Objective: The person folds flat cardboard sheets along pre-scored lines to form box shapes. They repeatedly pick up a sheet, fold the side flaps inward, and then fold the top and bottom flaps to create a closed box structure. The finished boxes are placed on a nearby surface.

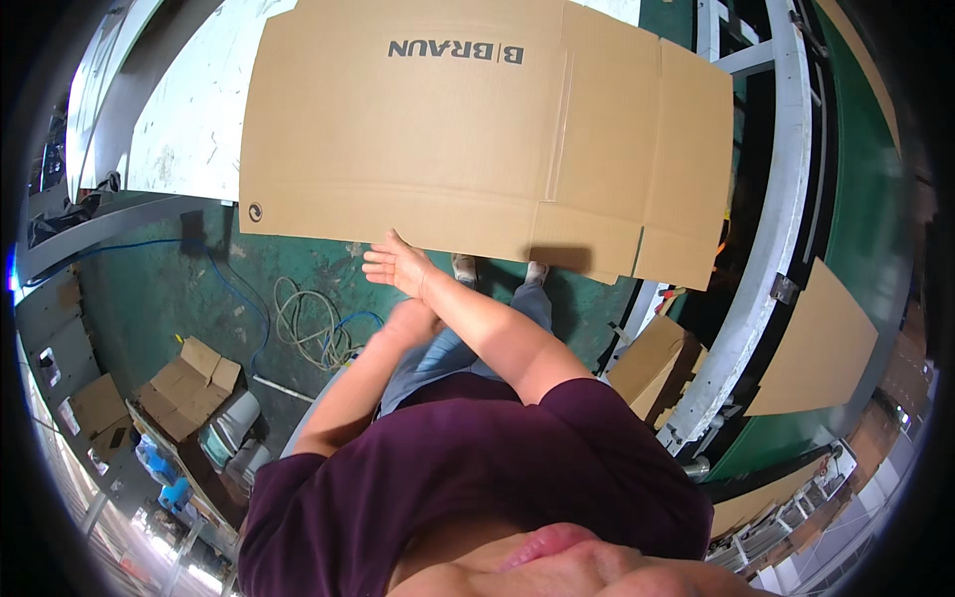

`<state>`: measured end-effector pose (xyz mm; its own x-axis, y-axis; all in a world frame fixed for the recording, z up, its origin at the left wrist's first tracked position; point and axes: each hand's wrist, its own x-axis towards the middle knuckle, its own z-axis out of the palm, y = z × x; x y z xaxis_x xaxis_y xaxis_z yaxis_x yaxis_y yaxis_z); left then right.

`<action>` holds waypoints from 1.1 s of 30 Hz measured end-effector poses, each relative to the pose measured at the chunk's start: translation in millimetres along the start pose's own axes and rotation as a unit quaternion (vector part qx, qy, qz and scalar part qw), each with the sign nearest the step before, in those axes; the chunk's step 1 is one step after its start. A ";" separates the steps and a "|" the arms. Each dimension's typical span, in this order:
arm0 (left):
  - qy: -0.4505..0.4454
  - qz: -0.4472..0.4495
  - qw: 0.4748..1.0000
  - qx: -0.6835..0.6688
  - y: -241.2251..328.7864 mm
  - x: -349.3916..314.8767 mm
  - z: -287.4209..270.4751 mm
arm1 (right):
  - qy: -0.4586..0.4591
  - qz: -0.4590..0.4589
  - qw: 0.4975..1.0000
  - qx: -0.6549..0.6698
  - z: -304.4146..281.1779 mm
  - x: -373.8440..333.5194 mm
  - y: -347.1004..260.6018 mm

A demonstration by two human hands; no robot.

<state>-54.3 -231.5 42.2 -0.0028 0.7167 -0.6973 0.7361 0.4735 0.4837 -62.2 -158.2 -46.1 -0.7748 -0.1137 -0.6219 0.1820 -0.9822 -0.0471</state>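
A large flat sheet of brown cardboard (418, 129), a flattened carton with crease lines and dark printing, lies in front of me across a white surface, its near edge jutting out over the floor. Just below that near edge is my right hand (398, 267), palm showing and fingers apart, holding nothing. Its fingertips come close to the edge; whether they touch it I cannot tell. Under my right wrist, close to my body, sits my left hand (413, 320). Its fingers are mostly hidden, and no object shows in it.
A pale metal rail (766, 249) runs along the right beside a green conveyor belt (865, 199) bearing another cardboard sheet (818, 343). On the green floor at left lie a coiled hose (298, 323) and a blue air line (224, 279). Open cardboard boxes (189, 388) stand at lower left.
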 end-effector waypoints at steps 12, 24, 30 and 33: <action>0.305 0.233 0.917 0.110 112.1 105.8 -36.9 | 0.000 0.069 0.908 -0.414 -99.9 -261.6 -124.9; 0.303 0.244 0.907 0.163 115.3 114.7 -22.7 | 0.485 -0.452 0.591 -0.460 -256.7 -423.4 -297.8; 0.306 0.245 0.908 0.149 109.0 116.2 -36.8 | 0.471 -0.424 0.437 -0.638 -57.7 -394.9 -240.7; 0.302 0.261 0.911 0.108 113.3 117.6 -30.3 | 0.406 -0.411 0.330 -0.746 -30.4 -327.1 -221.6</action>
<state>8.3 -78.1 31.0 0.0618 0.9970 0.0472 0.8597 -0.0772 0.5049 169.4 101.2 144.0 -0.6255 0.7731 0.1049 0.6781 0.6053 -0.4169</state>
